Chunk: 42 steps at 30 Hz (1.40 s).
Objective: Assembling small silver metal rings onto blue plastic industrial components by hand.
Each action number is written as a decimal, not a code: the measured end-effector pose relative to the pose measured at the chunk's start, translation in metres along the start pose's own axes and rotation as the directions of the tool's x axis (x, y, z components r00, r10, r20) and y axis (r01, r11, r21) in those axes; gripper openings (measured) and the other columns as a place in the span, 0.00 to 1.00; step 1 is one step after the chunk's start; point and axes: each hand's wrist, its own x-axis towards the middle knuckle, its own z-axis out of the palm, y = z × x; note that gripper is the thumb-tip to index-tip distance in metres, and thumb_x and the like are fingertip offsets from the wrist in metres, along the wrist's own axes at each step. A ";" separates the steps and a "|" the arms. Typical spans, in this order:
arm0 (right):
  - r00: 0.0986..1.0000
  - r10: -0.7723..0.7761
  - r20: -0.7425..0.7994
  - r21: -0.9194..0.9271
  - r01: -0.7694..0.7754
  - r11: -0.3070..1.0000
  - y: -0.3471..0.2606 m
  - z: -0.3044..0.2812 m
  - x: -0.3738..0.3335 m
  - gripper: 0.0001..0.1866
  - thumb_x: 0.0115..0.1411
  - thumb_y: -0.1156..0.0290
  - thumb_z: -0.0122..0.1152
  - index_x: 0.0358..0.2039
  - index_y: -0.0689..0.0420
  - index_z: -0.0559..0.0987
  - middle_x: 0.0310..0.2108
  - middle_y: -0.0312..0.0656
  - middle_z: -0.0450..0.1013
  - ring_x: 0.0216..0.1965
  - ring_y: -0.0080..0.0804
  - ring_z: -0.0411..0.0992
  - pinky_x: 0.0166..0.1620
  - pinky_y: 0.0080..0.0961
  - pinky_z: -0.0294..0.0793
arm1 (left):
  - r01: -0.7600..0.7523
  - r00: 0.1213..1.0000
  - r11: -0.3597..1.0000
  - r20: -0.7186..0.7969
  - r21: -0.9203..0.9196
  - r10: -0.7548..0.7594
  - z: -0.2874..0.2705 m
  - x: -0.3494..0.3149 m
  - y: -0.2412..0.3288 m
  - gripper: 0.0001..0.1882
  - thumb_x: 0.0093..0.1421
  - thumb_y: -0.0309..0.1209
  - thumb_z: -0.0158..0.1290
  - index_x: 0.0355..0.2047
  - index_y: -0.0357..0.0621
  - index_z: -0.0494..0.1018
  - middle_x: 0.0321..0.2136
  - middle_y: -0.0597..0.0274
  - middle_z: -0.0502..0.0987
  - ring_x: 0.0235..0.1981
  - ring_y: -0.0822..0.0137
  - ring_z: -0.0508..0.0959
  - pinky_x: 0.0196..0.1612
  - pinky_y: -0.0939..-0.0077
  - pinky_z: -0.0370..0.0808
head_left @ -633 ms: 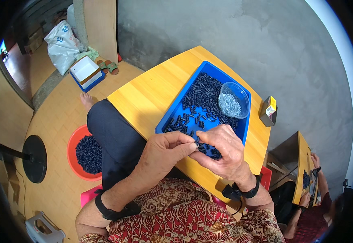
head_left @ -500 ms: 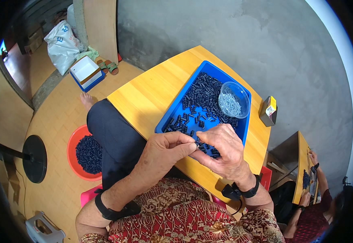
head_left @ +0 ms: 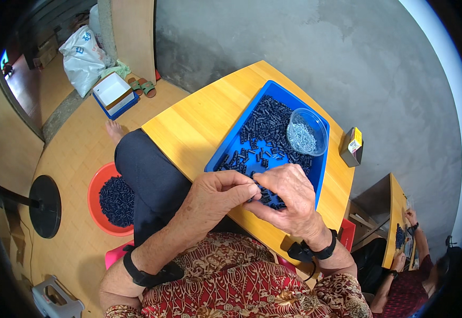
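My left hand (head_left: 215, 199) and my right hand (head_left: 290, 197) meet over the near edge of a blue tray (head_left: 230, 137). The left thumb and forefinger are pinched together. My right fingers curl in from the other side, closed around the same spot. Between the fingertips is a small black plastic piece, mostly hidden by the fingers. Many similar black pieces (head_left: 265, 119) lie in the tray, heaped at the far side and scattered nearer my hands. A clear round tub (head_left: 304, 135) of small silvery metal parts sits among them at the tray's right side.
The tray rests on a yellow wooden table (head_left: 188, 119). A small dark box (head_left: 352, 148) stands at its right edge. On the floor to the left are an orange-red basin (head_left: 99, 214) of black pieces and a round black base (head_left: 45, 206). Another person (head_left: 408, 283) works at the right.
My hands stay together over the tray. The right thumb and fingers have shifted slightly left, and the small piece is now more hidden. The other person's far hand has moved a little.
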 end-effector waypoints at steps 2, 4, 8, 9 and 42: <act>1.000 0.000 0.020 -0.031 0.000 1.000 -0.002 -0.002 0.003 0.22 0.41 0.70 0.80 0.38 0.57 0.81 0.31 0.37 0.76 0.34 0.35 0.75 0.38 0.32 0.69 | -0.021 1.000 1.000 -0.013 0.010 0.021 0.000 0.000 -0.002 0.09 0.65 0.30 0.57 0.37 0.36 0.81 0.34 0.61 0.83 0.39 0.74 0.79 0.49 0.78 0.75; 0.999 0.002 0.039 -0.063 0.000 0.998 -0.002 -0.003 0.003 0.22 0.40 0.69 0.80 0.37 0.57 0.81 0.31 0.37 0.76 0.34 0.35 0.75 0.39 0.32 0.69 | -0.033 0.999 0.999 -0.010 0.035 0.033 0.001 0.000 -0.002 0.09 0.66 0.30 0.57 0.37 0.36 0.81 0.34 0.62 0.83 0.39 0.75 0.79 0.49 0.78 0.75; 0.999 -0.027 0.037 -0.100 0.031 0.995 0.002 -0.002 0.001 0.21 0.40 0.69 0.80 0.36 0.57 0.80 0.30 0.38 0.75 0.33 0.36 0.75 0.36 0.32 0.69 | -0.062 0.998 0.997 -0.005 0.049 0.063 0.001 0.001 -0.002 0.11 0.67 0.31 0.56 0.39 0.34 0.81 0.34 0.65 0.82 0.39 0.77 0.77 0.48 0.80 0.74; 0.999 -0.034 0.010 -0.092 0.034 0.995 0.003 -0.002 0.001 0.21 0.40 0.70 0.80 0.36 0.58 0.80 0.30 0.38 0.76 0.32 0.36 0.75 0.35 0.31 0.69 | -0.063 0.998 0.997 -0.006 0.049 0.063 0.000 0.001 -0.002 0.11 0.67 0.31 0.56 0.39 0.34 0.81 0.34 0.65 0.82 0.39 0.77 0.77 0.48 0.80 0.74; 0.995 0.005 0.101 0.002 -0.005 1.000 0.005 0.000 0.002 0.15 0.41 0.79 0.75 0.31 0.60 0.78 0.23 0.39 0.72 0.24 0.35 0.71 0.27 0.29 0.69 | -0.094 0.992 0.959 -0.051 0.268 0.112 0.002 0.000 -0.008 0.13 0.66 0.34 0.55 0.32 0.35 0.81 0.21 0.76 0.73 0.25 0.84 0.66 0.27 0.82 0.63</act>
